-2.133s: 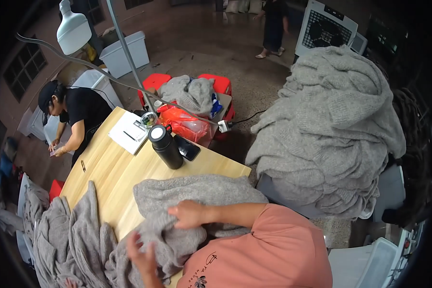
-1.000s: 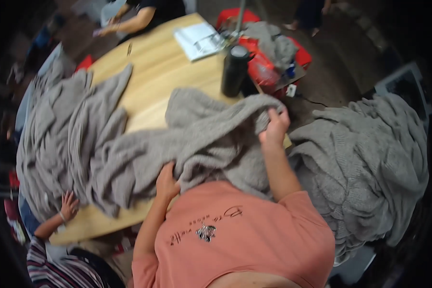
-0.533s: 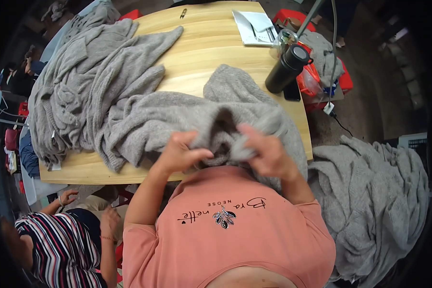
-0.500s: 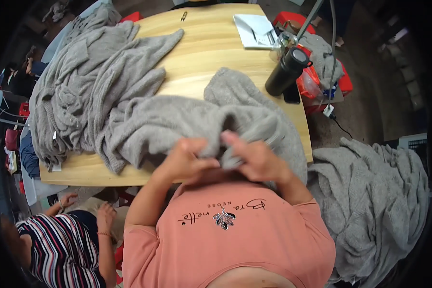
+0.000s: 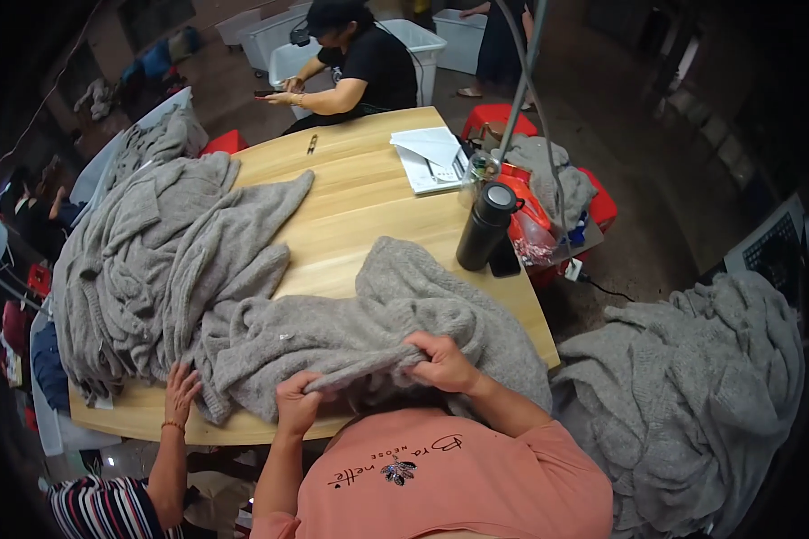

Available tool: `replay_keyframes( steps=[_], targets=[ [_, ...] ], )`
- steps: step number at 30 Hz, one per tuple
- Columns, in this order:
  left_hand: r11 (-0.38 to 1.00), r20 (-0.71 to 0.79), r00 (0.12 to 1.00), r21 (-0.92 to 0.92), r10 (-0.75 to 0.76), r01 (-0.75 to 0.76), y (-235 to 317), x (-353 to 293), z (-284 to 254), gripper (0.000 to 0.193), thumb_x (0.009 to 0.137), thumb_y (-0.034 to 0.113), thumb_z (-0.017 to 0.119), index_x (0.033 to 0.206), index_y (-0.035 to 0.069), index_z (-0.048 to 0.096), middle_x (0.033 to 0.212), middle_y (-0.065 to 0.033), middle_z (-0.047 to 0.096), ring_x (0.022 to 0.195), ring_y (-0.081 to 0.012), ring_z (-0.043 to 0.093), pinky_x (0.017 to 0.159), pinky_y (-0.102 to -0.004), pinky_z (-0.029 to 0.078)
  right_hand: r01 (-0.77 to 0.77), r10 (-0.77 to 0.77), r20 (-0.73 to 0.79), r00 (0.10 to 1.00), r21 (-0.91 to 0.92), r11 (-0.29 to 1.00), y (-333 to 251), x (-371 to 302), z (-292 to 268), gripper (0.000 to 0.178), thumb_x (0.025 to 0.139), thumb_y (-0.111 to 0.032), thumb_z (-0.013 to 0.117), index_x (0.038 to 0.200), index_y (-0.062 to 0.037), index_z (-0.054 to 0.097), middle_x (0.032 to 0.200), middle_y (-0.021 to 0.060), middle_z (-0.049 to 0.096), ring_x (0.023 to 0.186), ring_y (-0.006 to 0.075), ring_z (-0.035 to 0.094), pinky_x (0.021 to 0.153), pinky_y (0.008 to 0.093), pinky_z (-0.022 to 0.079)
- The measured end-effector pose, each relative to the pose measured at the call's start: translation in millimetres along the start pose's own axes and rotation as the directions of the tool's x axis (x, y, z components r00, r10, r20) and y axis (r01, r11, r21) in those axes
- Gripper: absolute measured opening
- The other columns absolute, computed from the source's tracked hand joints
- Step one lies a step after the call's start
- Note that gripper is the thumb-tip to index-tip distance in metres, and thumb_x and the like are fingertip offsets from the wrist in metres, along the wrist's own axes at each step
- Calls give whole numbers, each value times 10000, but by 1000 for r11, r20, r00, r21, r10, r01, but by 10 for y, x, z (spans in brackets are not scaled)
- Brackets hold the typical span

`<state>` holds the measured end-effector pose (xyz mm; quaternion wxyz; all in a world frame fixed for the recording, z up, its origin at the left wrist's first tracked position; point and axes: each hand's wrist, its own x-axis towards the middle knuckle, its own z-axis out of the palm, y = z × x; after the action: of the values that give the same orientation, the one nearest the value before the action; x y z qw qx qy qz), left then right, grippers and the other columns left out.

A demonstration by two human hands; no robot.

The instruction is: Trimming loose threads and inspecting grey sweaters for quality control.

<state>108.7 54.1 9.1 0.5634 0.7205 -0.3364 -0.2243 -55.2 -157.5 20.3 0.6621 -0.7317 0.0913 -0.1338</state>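
A grey knit sweater (image 5: 333, 328) lies crumpled along the near side of the wooden table, one rounded, sleeve-like end reaching toward the middle. My left hand (image 5: 299, 402) is closed on its near edge. Farther right, my right hand (image 5: 442, 362) grips the same edge, and a fold of fabric runs stretched between the two. My fingertips are partly hidden in the knit. To the left, the sweater meets a large heap of grey knitwear (image 5: 126, 260). A co-worker's hand (image 5: 181, 395) rests at the foot of that heap.
On the table (image 5: 351, 207) stand a black flask (image 5: 487, 229), a phone (image 5: 504, 260) and white papers (image 5: 430, 160). Another grey knit pile (image 5: 683, 404) is at my right. A metal pole (image 5: 523, 76) rises past the right edge. A person in black (image 5: 360, 72) sits beyond the table.
My hands have moved apart, drawing the sweater's edge out between them. The view has tilted up, showing the person beyond the table. The co-worker's hand has come onto the table by the heap.
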Motion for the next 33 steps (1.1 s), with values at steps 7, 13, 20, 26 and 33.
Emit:
replay_keyframes(
  steps=[7,13,20,26,33],
  targets=[
    [857,72,987,-489,-144,161,-328,50,11,132,720,-76,563,836,-26,604,782,-49,627,684,-95,579,630,-225,469,-84,-11,-236,972,-388,918,293,55,-129,262,665,32,549,921,-16,576,830,125,611,739,203,600,645,285,457],
    [725,181,956,-622,-231,294,-124,78,214,122,728,-43,577,842,-4,589,773,-37,617,651,-81,562,577,-221,457,102,-207,-78,975,-672,734,388,83,-165,532,653,43,470,1175,-63,460,878,194,600,755,376,585,664,429,472],
    [996,71,996,74,52,-57,138,40,425,65,700,-4,617,763,2,604,670,-69,606,565,-92,530,525,-238,426,195,-83,266,960,-427,883,-413,-59,-37,562,718,-96,648,1236,-46,435,620,91,519,530,194,534,504,291,423],
    [995,105,992,52,75,-81,316,84,486,119,658,6,674,730,7,579,575,10,541,531,-28,465,458,-210,384,-36,45,147,988,-61,997,-19,83,316,130,768,-58,612,884,1,612,622,21,570,533,63,498,487,226,401],
    [988,288,955,-105,-76,111,152,42,436,73,723,31,667,774,-3,626,635,-20,594,558,-41,502,492,-196,410,159,-145,95,985,-163,974,-1,113,420,106,707,-30,593,812,-20,598,608,119,557,515,241,554,487,310,423]
  ],
)
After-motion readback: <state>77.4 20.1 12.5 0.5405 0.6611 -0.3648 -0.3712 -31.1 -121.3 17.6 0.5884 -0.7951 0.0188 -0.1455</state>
